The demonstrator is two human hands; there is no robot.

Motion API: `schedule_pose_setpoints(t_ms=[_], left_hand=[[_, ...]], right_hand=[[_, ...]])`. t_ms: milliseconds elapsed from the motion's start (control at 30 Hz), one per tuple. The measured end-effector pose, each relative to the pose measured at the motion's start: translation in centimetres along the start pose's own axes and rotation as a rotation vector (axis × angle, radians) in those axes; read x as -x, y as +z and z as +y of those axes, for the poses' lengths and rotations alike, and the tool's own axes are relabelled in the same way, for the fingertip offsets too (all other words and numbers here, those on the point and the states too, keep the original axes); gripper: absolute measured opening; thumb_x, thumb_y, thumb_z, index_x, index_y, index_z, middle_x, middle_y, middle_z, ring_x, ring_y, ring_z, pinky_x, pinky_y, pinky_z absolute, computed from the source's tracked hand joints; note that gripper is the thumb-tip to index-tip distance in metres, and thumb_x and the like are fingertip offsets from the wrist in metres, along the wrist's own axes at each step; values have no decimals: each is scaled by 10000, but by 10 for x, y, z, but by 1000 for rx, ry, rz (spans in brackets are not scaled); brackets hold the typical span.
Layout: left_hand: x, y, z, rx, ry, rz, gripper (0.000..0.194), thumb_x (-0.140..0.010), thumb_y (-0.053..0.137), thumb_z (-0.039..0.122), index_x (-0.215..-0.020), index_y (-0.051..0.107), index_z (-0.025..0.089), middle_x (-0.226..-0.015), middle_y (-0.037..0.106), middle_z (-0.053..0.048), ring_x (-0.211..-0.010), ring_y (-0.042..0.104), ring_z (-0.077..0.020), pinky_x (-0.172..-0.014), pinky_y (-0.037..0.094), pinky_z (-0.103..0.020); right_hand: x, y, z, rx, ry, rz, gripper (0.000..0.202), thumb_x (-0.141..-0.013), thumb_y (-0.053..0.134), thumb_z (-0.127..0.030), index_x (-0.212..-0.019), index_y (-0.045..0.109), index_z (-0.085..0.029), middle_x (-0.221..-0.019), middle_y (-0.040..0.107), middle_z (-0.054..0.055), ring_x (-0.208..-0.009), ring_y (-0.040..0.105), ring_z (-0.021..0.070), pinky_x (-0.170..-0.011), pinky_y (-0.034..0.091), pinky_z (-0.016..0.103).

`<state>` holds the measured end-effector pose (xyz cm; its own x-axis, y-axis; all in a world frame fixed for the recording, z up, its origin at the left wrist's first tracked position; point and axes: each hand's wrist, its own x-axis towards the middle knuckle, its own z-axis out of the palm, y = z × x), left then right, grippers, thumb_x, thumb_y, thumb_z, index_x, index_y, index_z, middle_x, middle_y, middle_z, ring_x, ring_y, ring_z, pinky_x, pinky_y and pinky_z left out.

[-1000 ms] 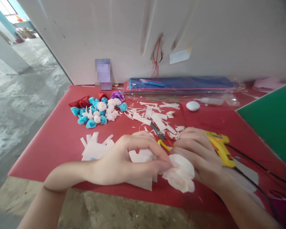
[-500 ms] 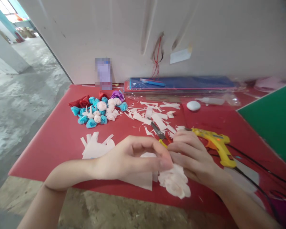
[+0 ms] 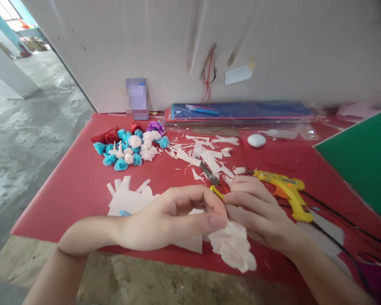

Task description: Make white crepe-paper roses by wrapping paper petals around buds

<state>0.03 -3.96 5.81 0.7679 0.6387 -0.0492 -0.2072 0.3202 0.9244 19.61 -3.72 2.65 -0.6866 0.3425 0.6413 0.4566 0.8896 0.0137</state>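
Note:
A white paper flower (image 3: pixel 233 246) hangs head-down over the front edge of the red table. At its upper end, the thumb and index finger of my left hand (image 3: pixel 180 214) are pinched together on it. My right hand (image 3: pixel 257 207) has its fingers curled against the same end from the other side, and its fingertips are partly hidden. Beneath my left wrist and palm lie white paper sheets (image 3: pixel 130 199), with a small blue piece (image 3: pixel 124 213) showing. Just beyond the fingers is a pair of pliers (image 3: pixel 208 173) with red and yellow handles.
A yellow glue gun (image 3: pixel 282 182) with a black cord lies right of my right hand. Blue, white, red and purple paper flowers (image 3: pixel 130 148) are heaped at the back left. White paper scraps (image 3: pixel 212 161), a white egg-shaped object (image 3: pixel 256 140) and a green board (image 3: pixel 362 156) are also around.
The flower has tipped slightly and its head sits a little lower. Both hands keep nearly the same place, fingers still together at its upper end.

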Motion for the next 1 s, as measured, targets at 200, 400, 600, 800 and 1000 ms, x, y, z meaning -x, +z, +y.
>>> schedule_pose_setpoints(t_ms=[200,400,600,800,1000], left_hand=[[3,0,3,-81,-41,-13,126,-844,449,142,-744,526,141,-705,480,20,-640,419,-59,-629,391,-176],[4,-1,4,-191,-35,-6,102,-830,492,191,-856,582,153,-780,563,-3,-702,505,-79,-679,435,-199],[4,-2,3,-378,-46,52,141,-782,571,278,-833,618,155,-764,621,-8,-699,550,-101,-669,449,-226],[-1,-5,3,-416,-32,38,75,-765,584,189,-774,645,147,-741,628,3,-669,552,-75,-659,445,-188],[-4,-4,-1,-159,-46,6,128,-802,524,131,-723,626,140,-727,613,2,-670,540,-67,-688,448,-184]], right_hand=[[2,-1,1,28,-2,-22,218,-872,342,-42,-775,439,-212,-646,534,6,-672,452,153,-711,430,322],[2,1,3,8,-4,-33,222,-891,320,-62,-782,434,-217,-648,536,11,-683,452,157,-697,422,313],[2,3,3,-7,-8,-70,218,-908,296,-80,-818,450,-205,-629,526,3,-662,447,153,-696,406,315],[4,6,1,-30,1,-125,235,-923,275,-103,-820,468,-188,-632,516,2,-666,431,148,-713,392,314],[6,9,1,-45,5,-114,265,-920,282,-102,-754,463,-201,-645,526,9,-691,431,157,-735,391,321]])
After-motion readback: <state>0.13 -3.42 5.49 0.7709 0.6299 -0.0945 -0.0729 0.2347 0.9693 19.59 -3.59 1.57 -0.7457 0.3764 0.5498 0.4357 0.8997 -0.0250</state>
